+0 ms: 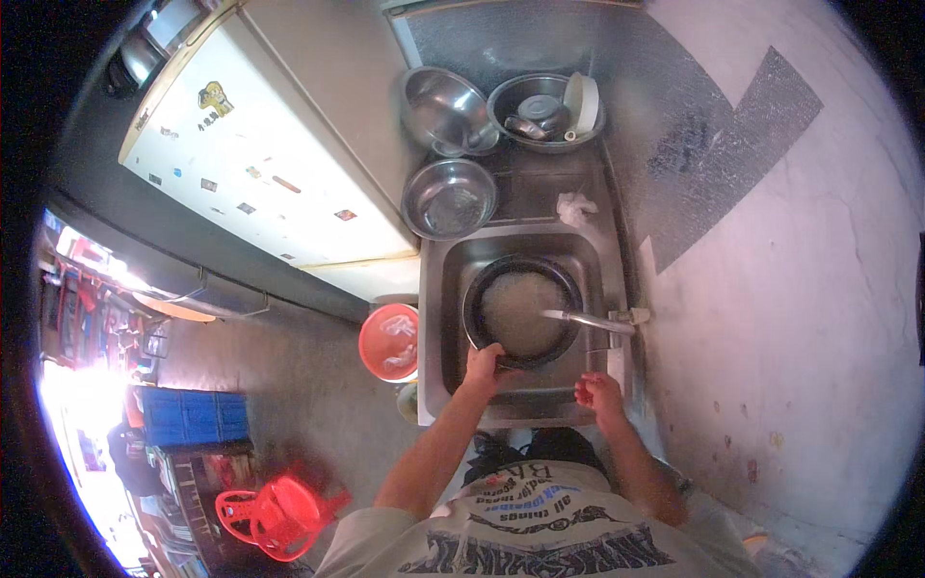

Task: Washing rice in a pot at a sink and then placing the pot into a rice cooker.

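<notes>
A dark round pot (pixel 473 318) stands in the stainless steel sink (pixel 452 289), with cloudy, pale contents (pixel 522 307) inside. My left hand (pixel 483 368) grips the pot's near left rim, thumb over the edge. My right hand (pixel 600 395) hovers over the sink's near right side, apart from the pot. Its fingers are loosely bent, and I see nothing in them. From the right wall a faucet (pixel 596 322) reaches over the pot; whether water runs from it is hard to tell.
Behind the sink are a metal basin (pixel 449 199), a tilted steel bowl (pixel 441 105), a basin of dishes (pixel 506 134) and a crumpled white cloth or bag (pixel 576 208). A red bucket (pixel 376 343) stands left, below a white refrigerator (pixel 267 166). Red plastic chairs (pixel 285 516) stand further left.
</notes>
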Demonstrator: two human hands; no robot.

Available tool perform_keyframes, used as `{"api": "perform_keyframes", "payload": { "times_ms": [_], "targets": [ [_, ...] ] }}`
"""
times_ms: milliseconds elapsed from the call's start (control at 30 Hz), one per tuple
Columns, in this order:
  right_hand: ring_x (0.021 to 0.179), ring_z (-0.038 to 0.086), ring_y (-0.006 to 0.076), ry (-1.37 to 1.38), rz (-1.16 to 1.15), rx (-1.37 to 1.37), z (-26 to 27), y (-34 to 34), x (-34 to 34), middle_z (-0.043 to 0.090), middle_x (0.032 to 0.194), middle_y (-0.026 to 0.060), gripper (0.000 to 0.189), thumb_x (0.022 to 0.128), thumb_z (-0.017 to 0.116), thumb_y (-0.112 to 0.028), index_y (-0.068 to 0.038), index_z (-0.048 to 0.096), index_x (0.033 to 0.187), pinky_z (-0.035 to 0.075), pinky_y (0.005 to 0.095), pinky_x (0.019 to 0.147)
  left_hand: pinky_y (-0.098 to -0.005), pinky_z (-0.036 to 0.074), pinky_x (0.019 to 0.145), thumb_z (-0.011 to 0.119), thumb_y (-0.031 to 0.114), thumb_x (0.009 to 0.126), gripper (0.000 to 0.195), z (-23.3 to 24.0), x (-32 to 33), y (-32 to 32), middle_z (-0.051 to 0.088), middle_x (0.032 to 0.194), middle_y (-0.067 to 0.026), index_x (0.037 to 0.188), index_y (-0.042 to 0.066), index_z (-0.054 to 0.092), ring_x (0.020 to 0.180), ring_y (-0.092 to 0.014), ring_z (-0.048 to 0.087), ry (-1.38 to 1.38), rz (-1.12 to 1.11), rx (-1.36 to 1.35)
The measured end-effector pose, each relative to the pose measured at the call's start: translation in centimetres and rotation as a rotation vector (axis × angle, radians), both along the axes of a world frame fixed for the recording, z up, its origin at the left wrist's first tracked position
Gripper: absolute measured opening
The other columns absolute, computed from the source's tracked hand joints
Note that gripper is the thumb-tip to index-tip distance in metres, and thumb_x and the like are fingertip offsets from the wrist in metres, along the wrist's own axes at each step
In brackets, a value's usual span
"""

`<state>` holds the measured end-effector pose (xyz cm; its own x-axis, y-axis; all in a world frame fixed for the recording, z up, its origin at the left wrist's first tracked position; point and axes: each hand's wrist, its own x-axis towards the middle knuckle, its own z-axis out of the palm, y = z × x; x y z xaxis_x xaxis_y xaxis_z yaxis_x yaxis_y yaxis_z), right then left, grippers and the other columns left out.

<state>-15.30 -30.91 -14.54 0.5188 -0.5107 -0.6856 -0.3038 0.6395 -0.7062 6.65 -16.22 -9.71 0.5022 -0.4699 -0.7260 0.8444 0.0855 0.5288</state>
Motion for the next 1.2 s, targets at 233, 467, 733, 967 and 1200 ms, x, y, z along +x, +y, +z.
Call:
{"api": "perform_keyframes", "payload": {
  "times_ms": [233, 467, 733, 967, 1200],
  "targets": [
    [0.065, 0.063, 0.0194, -0.034, -0.013, 0.038, 0.3, -0.4, 0.7, 0.065, 0.084, 0.0106, 0.02, 0.086, 0.049, -0.004, -0.002, 0.057, 0.104, 0.054, 0.0307, 0.059, -0.0483, 0.057, 0.059, 0.052, 0.001, 0.072, 0.05, -1.2, -0.6, -0.3, 0.053, 0.104, -0.0154, 0.121, 0.008, 0.041, 0.082, -0.032, 0.061, -0.175, -0.02, 0.076],
    [0.064, 0.062, 0.0189, -0.126, -0.043, 0.025, 0.6, -1.2, 1.0, 0.064, 0.086, 0.0108, 0.021, 0.085, 0.051, -0.007, -0.001, 0.057, 0.104, 0.053, 0.0302, 0.057, -0.0477, 0.056, 0.055, 0.051, -0.001, 0.072, 0.046, 2.3, -0.8, -1.7, 0.054, 0.097, -0.014, 0.117, 0.008, 0.043, 0.079, -0.032, 0.061, -0.05, 0.05, 0.046],
    [0.071, 0.062, 0.0186, -0.137, -0.065, 0.073, 2.4, -2.1, 1.8, 0.064, 0.086, 0.0103, 0.019, 0.083, 0.052, -0.009, -0.004, 0.057, 0.101, 0.053, 0.0328, 0.065, -0.0486, 0.057, 0.056, 0.051, 0.0, 0.073, 0.048, 1.7, -0.9, -1.4, 0.054, 0.1, -0.0167, 0.12, 0.007, 0.042, 0.075, -0.033, 0.062, 0.002, 0.085, 0.028],
    [0.068, 0.061, 0.0217, -0.322, -0.228, 0.477, 1.4, -3.1, 2.9, 0.062, 0.081, 0.0115, 0.015, 0.086, 0.048, -0.005, -0.002, 0.057, 0.097, 0.053, 0.0378, 0.064, -0.0507, 0.058, 0.06, 0.051, 0.0, 0.073, 0.048, 0.8, -1.0, -1.8, 0.055, 0.1, -0.0174, 0.119, 0.005, 0.041, 0.08, -0.033, 0.062, -0.122, -0.02, 0.06],
    [0.067, 0.059, 0.0217, -0.379, -0.231, 0.621, 1.2, -3.2, 4.1, 0.062, 0.082, 0.0106, 0.019, 0.085, 0.048, -0.007, -0.001, 0.058, 0.101, 0.052, 0.0372, 0.065, -0.0481, 0.059, 0.06, 0.05, -0.001, 0.072, 0.049, 1.9, -0.4, -1.7, 0.053, 0.105, -0.0156, 0.12, 0.006, 0.041, 0.083, -0.033, 0.062, -0.085, 0.052, 0.033]
  ]
}}
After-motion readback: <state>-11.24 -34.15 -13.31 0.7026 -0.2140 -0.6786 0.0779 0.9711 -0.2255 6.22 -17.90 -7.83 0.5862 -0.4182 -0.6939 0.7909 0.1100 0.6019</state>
